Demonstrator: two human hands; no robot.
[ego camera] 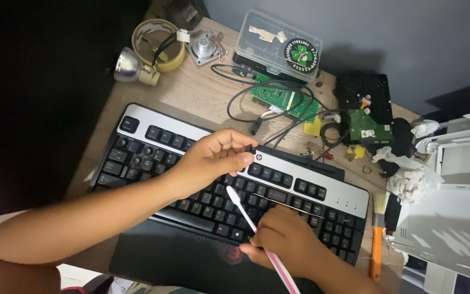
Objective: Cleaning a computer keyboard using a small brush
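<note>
A black and silver keyboard (137, 147) lies slanted across a wooden desk. My left hand (210, 160) rests on its upper middle, fingers curled over the top edge and gripping the keyboard there. My right hand (284, 239) is closed on a pink and white toothbrush (248, 218). The brush head points up-left and sits over the keys in the middle rows. My right hand hovers over the lower right keys.
A clear plastic box (278, 46), green circuit boards (284, 100), black cables (267, 92), a hard drive (365, 109) and a lamp reflector (129, 65) sit behind the keyboard. Crumpled tissue (409, 179), an orange-handled brush (377, 239) and a white device (452, 218) lie right.
</note>
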